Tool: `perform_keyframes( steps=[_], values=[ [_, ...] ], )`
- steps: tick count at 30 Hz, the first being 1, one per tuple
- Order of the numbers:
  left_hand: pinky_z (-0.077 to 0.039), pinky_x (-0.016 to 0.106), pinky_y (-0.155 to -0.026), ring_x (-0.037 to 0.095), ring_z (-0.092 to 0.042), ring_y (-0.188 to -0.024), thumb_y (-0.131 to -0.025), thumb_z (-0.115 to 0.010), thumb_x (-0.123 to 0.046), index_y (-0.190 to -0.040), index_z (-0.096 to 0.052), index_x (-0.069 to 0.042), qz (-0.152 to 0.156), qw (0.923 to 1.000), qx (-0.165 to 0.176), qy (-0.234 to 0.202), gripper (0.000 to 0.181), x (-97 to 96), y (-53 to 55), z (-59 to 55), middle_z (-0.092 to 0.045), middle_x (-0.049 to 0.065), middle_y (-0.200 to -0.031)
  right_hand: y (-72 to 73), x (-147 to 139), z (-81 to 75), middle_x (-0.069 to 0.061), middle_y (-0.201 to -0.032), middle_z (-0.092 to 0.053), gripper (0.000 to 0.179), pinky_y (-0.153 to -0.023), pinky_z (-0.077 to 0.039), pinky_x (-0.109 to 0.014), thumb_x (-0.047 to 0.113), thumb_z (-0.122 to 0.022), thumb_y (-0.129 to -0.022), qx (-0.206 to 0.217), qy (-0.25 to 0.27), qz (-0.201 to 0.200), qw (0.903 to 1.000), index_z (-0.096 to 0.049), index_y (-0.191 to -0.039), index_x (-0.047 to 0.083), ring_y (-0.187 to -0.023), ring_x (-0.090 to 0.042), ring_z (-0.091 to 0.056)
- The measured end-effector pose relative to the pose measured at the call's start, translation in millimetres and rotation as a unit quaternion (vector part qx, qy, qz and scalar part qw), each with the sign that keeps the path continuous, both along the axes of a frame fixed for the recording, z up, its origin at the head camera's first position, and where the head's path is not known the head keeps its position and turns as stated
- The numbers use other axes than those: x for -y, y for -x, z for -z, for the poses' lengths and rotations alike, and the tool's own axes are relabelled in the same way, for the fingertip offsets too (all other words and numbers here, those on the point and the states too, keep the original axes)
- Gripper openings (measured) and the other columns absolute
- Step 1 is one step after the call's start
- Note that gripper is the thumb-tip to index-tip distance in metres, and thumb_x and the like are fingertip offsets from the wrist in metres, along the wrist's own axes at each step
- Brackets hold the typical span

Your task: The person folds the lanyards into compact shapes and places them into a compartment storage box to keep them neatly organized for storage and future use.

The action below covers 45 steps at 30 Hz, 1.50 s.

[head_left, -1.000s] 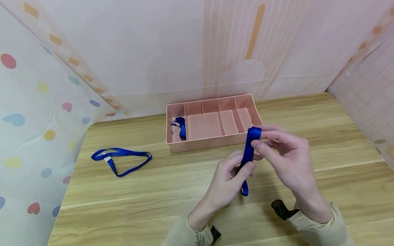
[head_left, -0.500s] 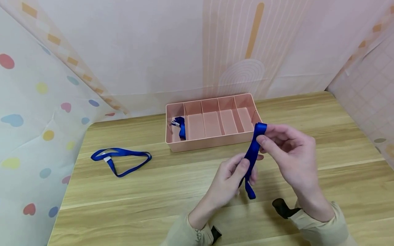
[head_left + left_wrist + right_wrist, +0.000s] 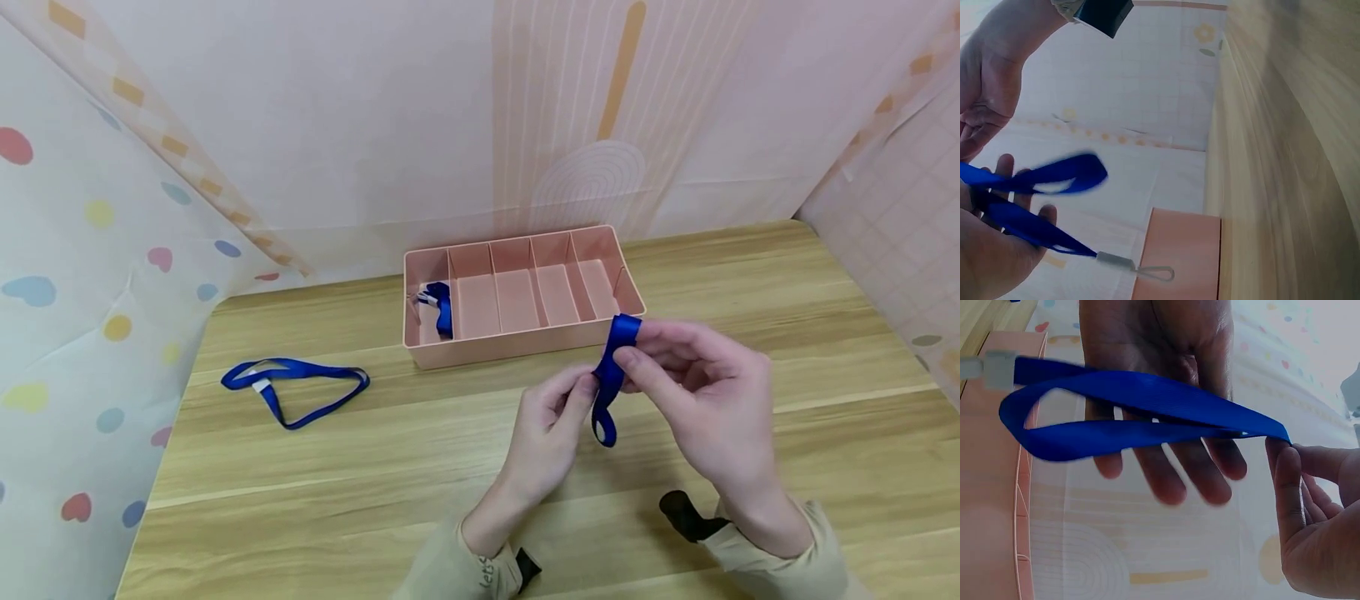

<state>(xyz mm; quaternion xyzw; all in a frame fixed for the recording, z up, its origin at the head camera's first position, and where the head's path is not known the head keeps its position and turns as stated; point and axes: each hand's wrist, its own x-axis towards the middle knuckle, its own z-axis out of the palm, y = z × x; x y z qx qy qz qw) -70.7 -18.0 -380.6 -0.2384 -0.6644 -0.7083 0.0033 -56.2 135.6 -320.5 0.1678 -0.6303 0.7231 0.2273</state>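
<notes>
In the head view a folded blue lanyard (image 3: 615,358) hangs between both hands. My right hand (image 3: 712,392) pinches its upper folded end between thumb and finger. Lower down, my left hand (image 3: 540,433) has its thumb and index finger together at the strap's edge. The right wrist view shows the left hand's other fingers (image 3: 1169,487) fairly straight and spread behind the strap. From the lanyard's lower end extends a pale clip with a small loop (image 3: 1116,261). A second blue lanyard (image 3: 315,412) lies in an open loop on the table, at left.
Behind the hands stands a pink divided tray (image 3: 517,343), with a folded blue lanyard (image 3: 442,308) in its leftmost compartment. The wood-patterned table (image 3: 300,500) meets patterned sheets at the back and sides. Dark pieces (image 3: 684,515) stick out by both sleeves.
The hanging lanyard looks shorter, its lower loop now higher. My left thumb has shifted from the strap's face to its left edge. The right hand rose slightly, then came back down.
</notes>
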Motion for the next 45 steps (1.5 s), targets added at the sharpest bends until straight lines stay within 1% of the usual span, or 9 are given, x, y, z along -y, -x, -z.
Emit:
perform_keyframes(
  steps=[3, 9, 13, 17, 20, 25, 34, 39, 45],
  values=[
    [-0.057, 0.021, -0.086, -0.004, -0.061, -0.091, -0.11, -0.049, -0.005, -0.117, -0.069, 0.013, 0.007, 1.0, 0.007, -0.002, 0.028, 0.7, 0.7, 0.4, -0.074, 0.032, -0.103, -0.4, 1.6, 0.4, -0.001, -0.09, -0.082, 0.03, -0.064, -0.063, -0.019, -0.023, -0.072, -0.084, -0.009, 0.016, 0.001, 0.9998, -0.078, -0.104, -0.002, -0.07, -0.008, -0.077],
    [-0.056, 0.019, -0.086, -0.005, -0.062, -0.094, -0.11, -0.048, -0.005, -0.119, -0.066, 0.016, 0.063, 0.9979, 0.012, -0.01, 0.029, 1.6, 0.1, 2.0, -0.071, 0.037, -0.104, 1.2, 2.9, -1.6, -0.003, -0.086, -0.082, 0.028, -0.055, -0.06, -0.021, -0.025, -0.07, -0.084, 0.014, 0.031, 0.017, 0.9993, -0.078, -0.102, -0.005, -0.064, -0.009, -0.076],
    [-0.057, 0.024, -0.092, 0.027, -0.076, -0.101, -0.114, -0.041, -0.012, -0.126, -0.062, 0.017, 0.119, 0.9926, 0.004, -0.027, 0.037, 0.2, 0.3, 2.4, -0.071, 0.039, -0.108, 4.7, 3.3, -3.4, 0.001, -0.083, -0.082, 0.023, -0.055, -0.058, -0.018, -0.021, -0.073, -0.084, 0.028, 0.021, 0.054, 0.9979, -0.078, -0.1, -0.005, -0.062, -0.007, -0.075],
    [-0.062, 0.036, -0.097, 0.059, -0.069, -0.101, -0.117, -0.027, -0.029, -0.134, -0.054, 0.018, 0.176, 0.982, 0.02, -0.064, 0.057, -2.6, 0.0, 0.9, -0.067, 0.045, -0.108, 9.4, 2.4, -3.7, 0.005, -0.081, -0.081, 0.019, -0.058, -0.06, -0.018, -0.02, -0.074, -0.085, 0.03, 0.016, 0.078, 0.9963, -0.078, -0.097, -0.007, -0.063, -0.006, -0.075],
    [-0.062, 0.03, -0.083, 0.04, -0.072, -0.085, -0.117, -0.034, -0.033, -0.139, -0.052, 0.016, 0.185, 0.9795, 0.047, -0.065, 0.057, -3.4, -2.8, 0.0, -0.063, 0.044, -0.098, 13.4, 0.3, -3.2, 0.006, -0.081, -0.081, 0.017, -0.062, -0.061, -0.019, -0.02, -0.073, -0.085, 0.025, 0.018, 0.089, 0.9956, -0.077, -0.096, -0.008, -0.066, -0.005, -0.076],
    [-0.051, 0.017, -0.065, 0.0, -0.061, -0.076, -0.111, -0.052, -0.013, -0.14, -0.054, 0.011, 0.177, 0.9794, 0.089, -0.038, 0.038, -4.4, -6.4, -0.7, -0.057, 0.039, -0.09, 18.3, -7.2, -3.5, 0.005, -0.083, -0.081, 0.019, -0.064, -0.063, -0.02, -0.021, -0.072, -0.086, 0.018, 0.02, 0.082, 0.9963, -0.076, -0.096, -0.005, -0.068, -0.005, -0.077],
    [-0.056, 0.017, -0.069, -0.002, -0.062, -0.07, -0.11, -0.049, -0.005, -0.137, -0.058, 0.009, 0.218, 0.9697, 0.107, 0.022, 0.032, -3.1, -4.0, -3.2, -0.062, 0.037, -0.088, 24.1, -27.8, -6.4, -0.006, -0.078, -0.079, 0.031, -0.062, -0.063, -0.024, -0.025, -0.067, -0.085, 0.018, 0.082, 0.052, 0.9951, -0.063, -0.101, 0.002, -0.066, -0.013, -0.078],
    [-0.06, 0.021, -0.081, -0.005, -0.065, -0.082, -0.11, -0.052, -0.008, -0.144, -0.055, 0.003, 0.261, 0.9553, 0.112, 0.082, 0.036, 1.2, -0.9, -6.3, -0.07, 0.033, -0.101, 28.3, -38.7, -7.3, -0.008, -0.076, -0.076, 0.031, -0.061, -0.063, -0.023, -0.029, -0.065, -0.083, -0.03, 0.097, 0.055, 0.9933, -0.061, -0.096, -0.002, -0.069, -0.017, -0.079],
    [-0.061, 0.028, -0.094, -0.001, -0.065, -0.094, -0.112, -0.044, -0.004, -0.145, -0.053, 0.0, 0.307, 0.9358, 0.07, 0.158, 0.035, 8.4, 4.6, -5.8, -0.074, 0.023, -0.108, 30.0, -43.2, -7.5, -0.008, -0.081, -0.081, 0.015, -0.064, -0.063, -0.021, -0.028, -0.066, -0.084, -0.056, 0.059, 0.079, 0.9936, -0.071, -0.086, -0.013, -0.069, -0.014, -0.078]
  ],
)
